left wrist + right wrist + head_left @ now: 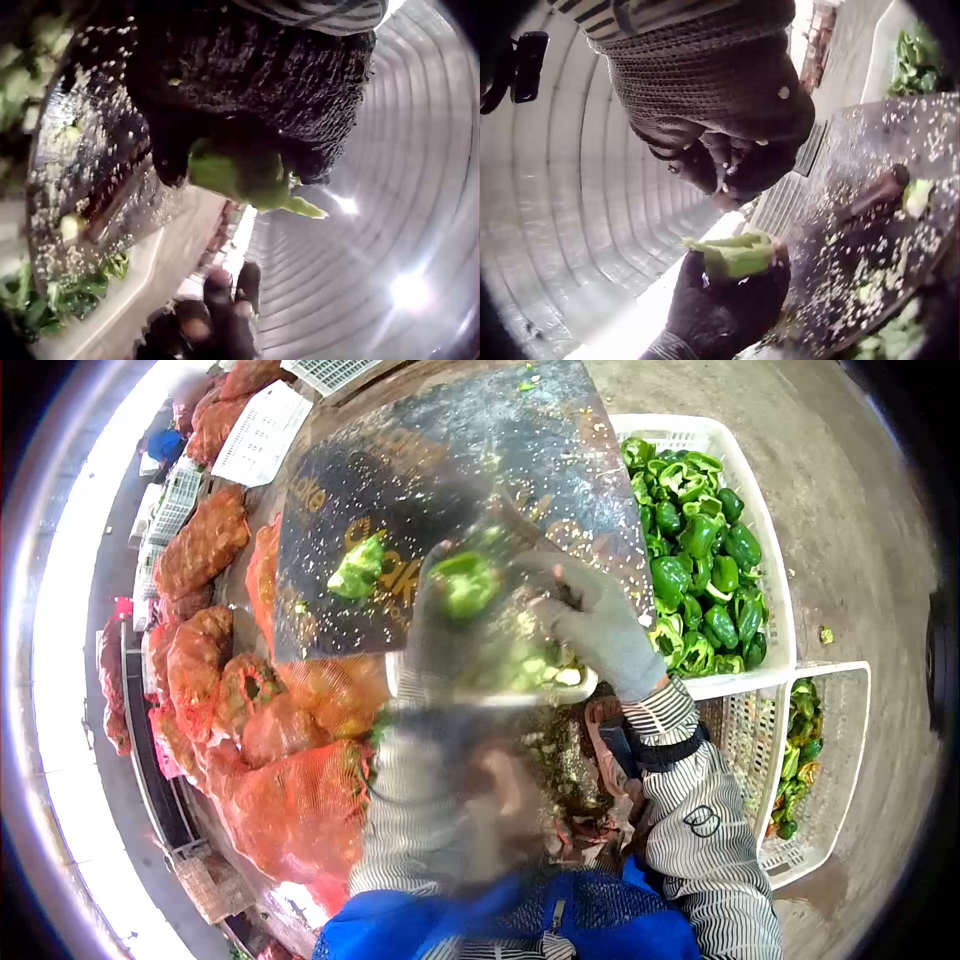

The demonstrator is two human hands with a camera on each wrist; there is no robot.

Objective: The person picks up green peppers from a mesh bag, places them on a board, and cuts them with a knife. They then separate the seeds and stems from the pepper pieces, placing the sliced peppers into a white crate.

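My left hand (430, 625), in a knitted glove, grips a green bell pepper (463, 585) above the board. A torn edge of the pepper (300, 206) juts out past the fingers in the left wrist view. My right hand (605, 625), also gloved, is just right of the pepper. Its fingers are loosely bent, with bare fingertips (219, 276) and no pepper in them; pale seeds stick to the glove. In the right wrist view the left hand (724, 311) with its pepper is below the right hand (712, 97).
A dark board (430, 480) is strewn with seeds and bears a pepper piece (357, 568). Beneath its near edge is a white container (480, 698) with scraps. A white crate (775, 580) of green peppers stands right, a smaller crate (850, 760) below it. Red mesh sacks (300, 800) lie left.
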